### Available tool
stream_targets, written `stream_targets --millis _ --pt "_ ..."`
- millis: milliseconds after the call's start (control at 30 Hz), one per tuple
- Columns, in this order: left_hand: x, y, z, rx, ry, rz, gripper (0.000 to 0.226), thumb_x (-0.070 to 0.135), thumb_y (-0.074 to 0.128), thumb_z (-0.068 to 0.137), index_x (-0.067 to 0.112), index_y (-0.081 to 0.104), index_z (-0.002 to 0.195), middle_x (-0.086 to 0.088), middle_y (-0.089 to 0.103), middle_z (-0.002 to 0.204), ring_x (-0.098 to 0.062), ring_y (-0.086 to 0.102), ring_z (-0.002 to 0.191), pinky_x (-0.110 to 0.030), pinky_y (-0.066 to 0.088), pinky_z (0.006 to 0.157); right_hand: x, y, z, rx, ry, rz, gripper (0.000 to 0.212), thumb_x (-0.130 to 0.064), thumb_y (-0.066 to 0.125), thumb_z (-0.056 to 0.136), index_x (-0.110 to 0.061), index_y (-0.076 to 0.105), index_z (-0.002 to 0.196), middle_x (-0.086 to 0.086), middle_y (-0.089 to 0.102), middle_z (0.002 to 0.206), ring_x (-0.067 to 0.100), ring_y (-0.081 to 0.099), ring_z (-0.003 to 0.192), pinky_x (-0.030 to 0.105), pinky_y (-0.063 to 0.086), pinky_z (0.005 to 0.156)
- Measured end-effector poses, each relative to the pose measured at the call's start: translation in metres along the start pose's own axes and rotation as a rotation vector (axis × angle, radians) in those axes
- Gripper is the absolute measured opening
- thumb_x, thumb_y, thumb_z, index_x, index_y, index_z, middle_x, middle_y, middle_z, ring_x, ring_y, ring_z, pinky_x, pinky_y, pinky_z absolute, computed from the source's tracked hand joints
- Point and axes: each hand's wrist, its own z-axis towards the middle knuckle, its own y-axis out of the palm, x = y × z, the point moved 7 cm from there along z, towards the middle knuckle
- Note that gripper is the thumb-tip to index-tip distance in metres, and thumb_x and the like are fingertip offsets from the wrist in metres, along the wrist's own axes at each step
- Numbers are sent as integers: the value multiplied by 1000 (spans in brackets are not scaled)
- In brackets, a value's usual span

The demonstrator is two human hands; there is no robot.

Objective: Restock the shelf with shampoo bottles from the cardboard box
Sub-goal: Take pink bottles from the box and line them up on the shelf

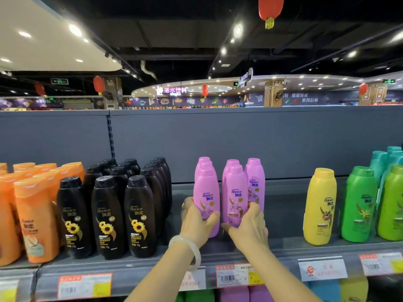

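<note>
- Supermarket aisle: grey metal shelf (283, 214) under a dark ceiling with red lanterns.
- Left hand (196, 221) curls round the front-left pink plastic shampoo bottle (207, 199), upright on the shelf.
- Right hand (250, 225) wraps the neighbouring pink bottle (235, 192) just beside it.
- Black bottles (109, 214) stand left of these, a yellow bottle (320, 205) right.

Grey metal shelf (281, 205), price tags along its front edge. Standing upright on it — orange bottles (35, 216) at 9 o'clock, black bottles (109, 214) beside them, pink bottles (233, 190) at centre, one yellow bottle (320, 205) and green bottles (359, 203) at 3 o'clock.
</note>
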Motion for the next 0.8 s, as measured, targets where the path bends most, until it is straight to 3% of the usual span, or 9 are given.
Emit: stream_targets --millis 100,200,333,467,800 --pt "-5 -2 3 -132 -26 -1 45 22 68 82 22 32 109 -4 48 119 -20 53 111 -34 49 95 0 0 -1 11 -8 8 78 -38 77 69 -14 28 125 8 45 121 27 51 110 39 46 92" --pt "-6 -10 3 -184 -12 33 46 20 71 79 20 40 114 -1 58 117 -16 59 105 -30 51 91 1 1 -2 3 -5 5 76 -36 76 71 -14 28 125 7 45 122 27 51 111 39 46 93" --pt "-10 -19 -1 -122 -16 33 47 14 77 73 16 46 108 2 60 101 -14 60 91 -29 53 83 1 1 -2 -5 0 2 73 -35 76 72 -14 29 125 8 45 124 27 51 112 40 45 95" --pt "-9 -20 -2 -63 5 54 42 14 77 73 17 47 102 1 60 102 -12 58 90 -19 50 73 1 1 -2 -7 3 -11 72 -35 74 74 -14 28 125 8 45 124 27 51 112 40 45 95" --pt "-1 -19 -6 62 16 82 55 12 79 71 13 50 118 1 47 107 -14 55 97 -25 49 87 -2 2 -3 -14 1 -18 68 -33 72 77 -15 28 125 8 46 123 26 51 112 40 45 97"
